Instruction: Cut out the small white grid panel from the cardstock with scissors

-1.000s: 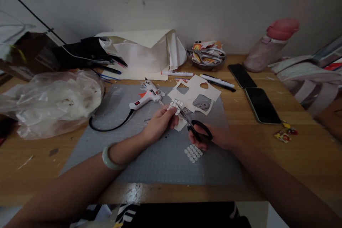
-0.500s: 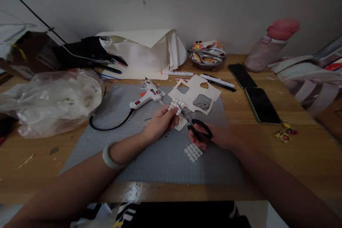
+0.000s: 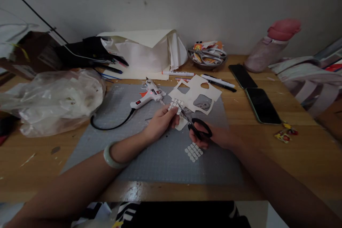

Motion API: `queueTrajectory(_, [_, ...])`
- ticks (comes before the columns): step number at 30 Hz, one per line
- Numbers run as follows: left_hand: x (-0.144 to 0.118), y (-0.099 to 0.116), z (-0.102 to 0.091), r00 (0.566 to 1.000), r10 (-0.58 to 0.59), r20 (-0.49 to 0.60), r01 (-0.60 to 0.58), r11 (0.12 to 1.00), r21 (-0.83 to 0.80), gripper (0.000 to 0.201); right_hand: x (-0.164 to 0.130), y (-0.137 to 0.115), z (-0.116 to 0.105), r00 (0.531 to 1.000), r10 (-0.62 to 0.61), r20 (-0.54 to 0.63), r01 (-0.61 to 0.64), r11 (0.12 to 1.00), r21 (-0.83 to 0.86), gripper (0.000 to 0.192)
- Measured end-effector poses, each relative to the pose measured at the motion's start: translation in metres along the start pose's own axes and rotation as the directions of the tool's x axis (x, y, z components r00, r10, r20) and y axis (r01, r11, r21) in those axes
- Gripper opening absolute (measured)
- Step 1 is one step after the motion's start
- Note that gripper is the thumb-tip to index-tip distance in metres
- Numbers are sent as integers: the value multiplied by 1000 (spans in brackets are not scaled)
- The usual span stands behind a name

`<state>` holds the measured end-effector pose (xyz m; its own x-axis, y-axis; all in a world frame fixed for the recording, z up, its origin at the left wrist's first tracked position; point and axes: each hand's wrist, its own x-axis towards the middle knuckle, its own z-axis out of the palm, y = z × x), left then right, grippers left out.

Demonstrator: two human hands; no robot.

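Small white paper piece with dark-outlined rounded tiles (image 3: 175, 102): was held up over the mat, at the blades; could not tell whether between them. Risked a miscut tile through twisting in the pinch.
Bare left hand (image 3: 160, 123): pinched the piece between thumb and fingers, close to the blades; could have been nicked through a slip.
Bare right hand (image 3: 217, 136): gripped black-handled steel scissors (image 3: 193, 130); could have strayed off a drawn line in such dim light.
Matching white tiled piece (image 3: 193, 152): lay flat just below the right hand; could have been shifted by a brushing wrist.
White plastic glue gun with red switch (image 3: 145, 99): lay near the left hand, showing a small red glow; perhaps hot, so a possible burn through careless reaching.
Grey gridded cutting mat (image 3: 149, 169): lay flat on a brown wooden table (image 3: 299, 167).
Off-white sheet with cut-out holes (image 3: 192, 94): lay just beyond the scissors.
Table's right: bore two dark-screened phones (image 3: 262, 105) and a pink-lidded bottle (image 3: 265, 51).
Table's left: bore a crumpled translucent plastic bag (image 3: 58, 103).
Plain grey wall (image 3: 213, 7): rose behind.
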<state>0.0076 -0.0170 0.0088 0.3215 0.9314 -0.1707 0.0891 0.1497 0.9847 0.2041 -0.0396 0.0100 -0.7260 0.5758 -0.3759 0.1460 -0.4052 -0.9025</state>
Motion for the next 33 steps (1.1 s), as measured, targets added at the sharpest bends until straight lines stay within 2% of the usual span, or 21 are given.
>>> queueTrajectory(5, [1,-2,0,1000,-5,28,5,1000,-7,32,0,0,0,1000,-4,-8,4,1000,-9,66])
queueTrajectory(10, [2,-5,-1,994,4,113,-3,1000,-7,34,0,2,1,1000,4,-10,-4,1000,8,64])
queueTrajectory(18, [2,-6,-3,992,-49,118,42,997,64,31,-1,2,1,1000,15,-8,-15,1000,-11,64])
queueTrajectory(24, [2,-5,-4,988,-9,156,-7,994,105,35,-1,1,1,999,35,-8,-35,999,-3,65])
queueTrajectory(33, [-1,0,-1,984,-6,177,-18,991,133,40,0,-1,2,998,49,-35,-50,999,-17,66])
